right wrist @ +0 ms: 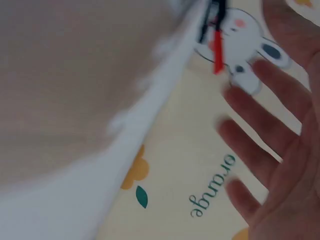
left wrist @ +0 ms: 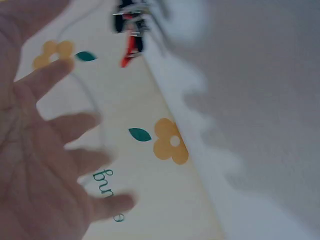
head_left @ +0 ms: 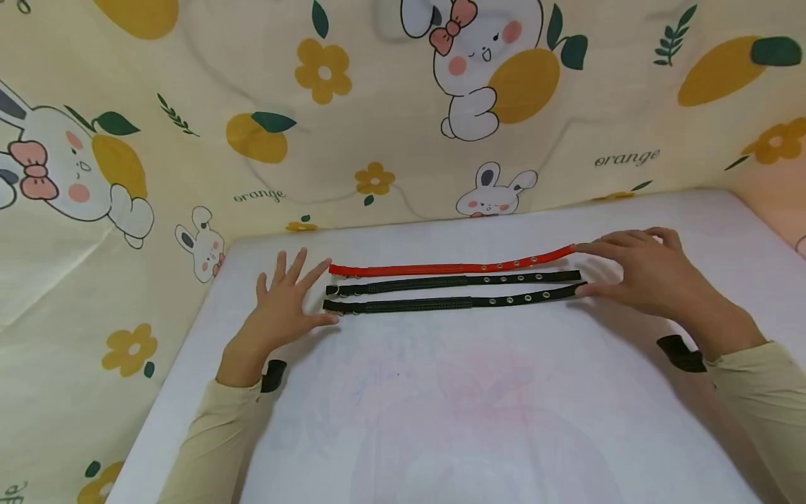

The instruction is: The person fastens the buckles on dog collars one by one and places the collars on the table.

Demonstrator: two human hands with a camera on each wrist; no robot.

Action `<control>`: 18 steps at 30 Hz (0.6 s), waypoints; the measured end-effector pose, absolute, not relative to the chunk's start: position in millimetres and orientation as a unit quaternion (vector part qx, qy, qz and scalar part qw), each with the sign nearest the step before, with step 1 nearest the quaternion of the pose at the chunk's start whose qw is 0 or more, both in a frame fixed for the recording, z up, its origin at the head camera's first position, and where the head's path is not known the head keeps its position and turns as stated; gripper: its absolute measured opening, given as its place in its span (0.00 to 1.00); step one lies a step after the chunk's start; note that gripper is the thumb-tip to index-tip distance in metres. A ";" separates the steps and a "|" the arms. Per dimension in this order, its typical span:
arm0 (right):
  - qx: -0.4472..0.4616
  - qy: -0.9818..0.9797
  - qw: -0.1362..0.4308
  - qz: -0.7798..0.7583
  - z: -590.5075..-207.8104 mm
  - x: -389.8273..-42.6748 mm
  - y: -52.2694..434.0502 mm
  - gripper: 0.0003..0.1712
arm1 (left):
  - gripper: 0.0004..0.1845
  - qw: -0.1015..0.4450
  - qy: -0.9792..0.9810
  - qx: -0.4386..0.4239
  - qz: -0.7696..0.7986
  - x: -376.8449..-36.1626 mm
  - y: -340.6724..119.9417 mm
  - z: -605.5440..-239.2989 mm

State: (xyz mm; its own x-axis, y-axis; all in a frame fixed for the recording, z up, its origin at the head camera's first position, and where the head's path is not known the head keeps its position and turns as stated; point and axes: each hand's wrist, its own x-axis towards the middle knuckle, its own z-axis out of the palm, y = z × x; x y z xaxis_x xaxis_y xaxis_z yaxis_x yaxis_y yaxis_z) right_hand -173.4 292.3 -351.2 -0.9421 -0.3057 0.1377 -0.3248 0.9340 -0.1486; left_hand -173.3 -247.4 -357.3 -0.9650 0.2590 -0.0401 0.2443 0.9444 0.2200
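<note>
red strap [head_left: 450,267] and two black straps [head_left: 453,292] are lying side by side across the white table [head_left: 441,406]. the left hand [head_left: 283,304] and right hand [head_left: 642,273], fingers spread flat, are seemingly evening the ends; next likely calls for gentle nudging.

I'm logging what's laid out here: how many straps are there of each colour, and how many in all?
Red strap: 1
Black straps: 2, the middle one and the near one
Total: 3 straps, lying side by side on the white table, between the left hand and the right hand.
</note>
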 end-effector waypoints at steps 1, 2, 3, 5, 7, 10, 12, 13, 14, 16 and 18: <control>0.161 -0.981 0.039 0.100 -349.1 -173.5 293.3 0.40 | 0.51 0.044 0.982 0.133 0.130 -173.0 -249.4 -355.0; 0.161 -0.980 0.019 0.114 -347.5 -173.7 294.2 0.37 | 0.47 0.054 0.978 0.134 0.152 -172.7 -251.4 -353.6; 0.159 -0.979 -0.004 0.125 -346.6 -173.9 295.0 0.35 | 0.44 0.062 0.973 0.138 0.173 -172.6 -253.4 -353.2; 0.157 -0.977 -0.047 0.140 -346.2 -174.0 296.2 0.31 | 0.36 0.075 0.962 0.147 0.216 -172.0 -255.9 -353.6; 0.158 -0.972 -0.079 0.153 -347.9 -173.9 296.6 0.30 | 0.30 0.083 0.954 0.159 0.240 -171.6 -257.1 -355.7; 0.168 -0.968 -0.096 0.160 -352.1 -174.1 295.0 0.27 | 0.24 0.096 0.947 0.165 0.258 -171.6 -256.0 -358.4; 0.178 -0.966 -0.097 0.163 -354.8 -174.4 293.1 0.25 | 0.22 0.106 0.945 0.163 0.262 -172.3 -254.6 -360.0; 0.180 -0.965 -0.096 0.164 -356.0 -174.5 292.2 0.24 | 0.21 0.109 0.945 0.162 0.261 -172.9 -253.4 -360.6; 0.183 -0.965 -0.092 0.161 -356.8 -174.6 291.6 0.23 | 0.21 0.113 0.946 0.156 0.261 -173.8 -252.0 -361.5; 0.186 -0.966 -0.084 0.160 -357.4 -174.2 290.8 0.21 | 0.20 0.114 0.948 0.148 0.259 -175.4 -249.1 -363.3; 0.185 -0.967 -0.078 0.160 -357.7 -174.0 290.2 0.19 | 0.20 0.112 0.951 0.137 0.254 -176.7 -245.7 -364.7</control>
